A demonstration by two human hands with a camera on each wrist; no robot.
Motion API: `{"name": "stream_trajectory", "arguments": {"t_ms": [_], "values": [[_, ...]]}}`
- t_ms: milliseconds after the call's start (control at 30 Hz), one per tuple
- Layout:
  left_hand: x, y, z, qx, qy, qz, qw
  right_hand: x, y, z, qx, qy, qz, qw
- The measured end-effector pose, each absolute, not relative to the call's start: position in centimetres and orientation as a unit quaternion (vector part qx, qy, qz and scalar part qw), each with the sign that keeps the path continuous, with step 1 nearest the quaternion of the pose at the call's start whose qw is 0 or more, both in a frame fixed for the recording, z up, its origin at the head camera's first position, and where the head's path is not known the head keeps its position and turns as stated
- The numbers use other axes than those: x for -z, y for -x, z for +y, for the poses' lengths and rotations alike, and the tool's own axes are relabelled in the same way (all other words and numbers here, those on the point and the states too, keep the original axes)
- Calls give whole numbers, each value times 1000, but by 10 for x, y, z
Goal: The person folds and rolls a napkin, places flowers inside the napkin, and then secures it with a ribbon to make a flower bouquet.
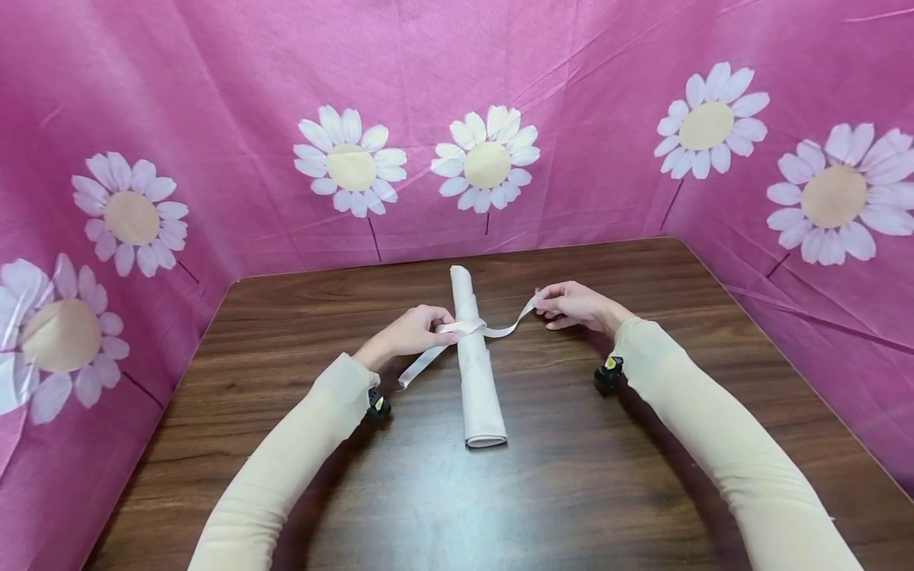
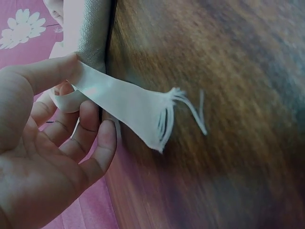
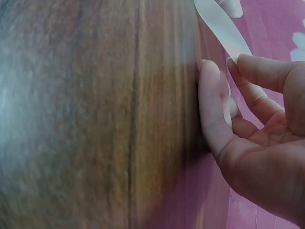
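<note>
A rolled white cloth (image 1: 480,381) lies lengthwise on the table, with a white ribbon (image 1: 423,365) wrapped across its middle. Left of the roll, my left hand (image 1: 414,331) pinches the ribbon between thumb and fingers, close beside the cloth. In the left wrist view the frayed ribbon end (image 2: 159,114) hangs past the thumb. On the other side, my right hand (image 1: 578,305) pinches the opposite end of the ribbon, raised and drawn out from the roll. The right wrist view shows that ribbon stretch (image 3: 224,28) running up from the thumb and fingertip.
The brown wooden table (image 1: 550,492) reaches back to a pink cloth backdrop (image 1: 236,95) printed with white daisies, which surrounds its back and sides. Small black devices (image 1: 609,373) sit at both wrists, by the cream sleeves (image 1: 707,420).
</note>
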State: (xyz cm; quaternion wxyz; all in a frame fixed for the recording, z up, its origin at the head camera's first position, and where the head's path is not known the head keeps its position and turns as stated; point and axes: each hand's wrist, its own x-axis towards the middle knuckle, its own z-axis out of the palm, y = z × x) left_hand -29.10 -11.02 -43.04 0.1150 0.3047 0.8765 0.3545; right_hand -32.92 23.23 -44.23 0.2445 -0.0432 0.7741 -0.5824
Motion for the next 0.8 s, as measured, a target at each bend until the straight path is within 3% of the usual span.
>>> {"name": "stream_trajectory", "arguments": {"t_ms": [233,800], "values": [[431,291,-111,-368,-292,878,89,446,327,227,579,36,777,245],[431,288,-114,-454,-256,847,107,448,326,225,573,33,784,238]]}}
